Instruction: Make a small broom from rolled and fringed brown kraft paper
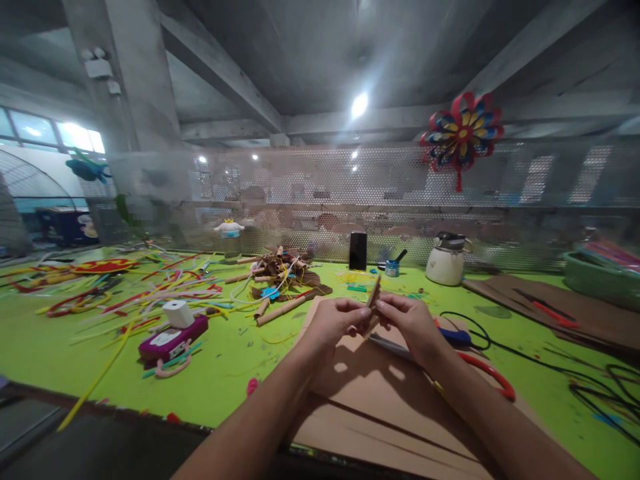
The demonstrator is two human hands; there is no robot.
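Both of my hands meet above a brown cardboard sheet (370, 393) on the green table (240, 347). My left hand (333, 323) and my right hand (407, 319) pinch a small brown cardboard piece (373, 291) between their fingertips, its top end sticking up between them. Scissors with red handles (480, 370) lie on the cardboard just under my right wrist, the blades pointing left.
A pile of cardboard tubes and wires (283, 277) lies behind my hands. Coloured strips (140, 293) litter the left side, near a purple-and-white device (173, 331). A black phone (358, 251), small blue pot (393, 267), white kettle (447, 260) and black cables (590, 380) stand further back and right.
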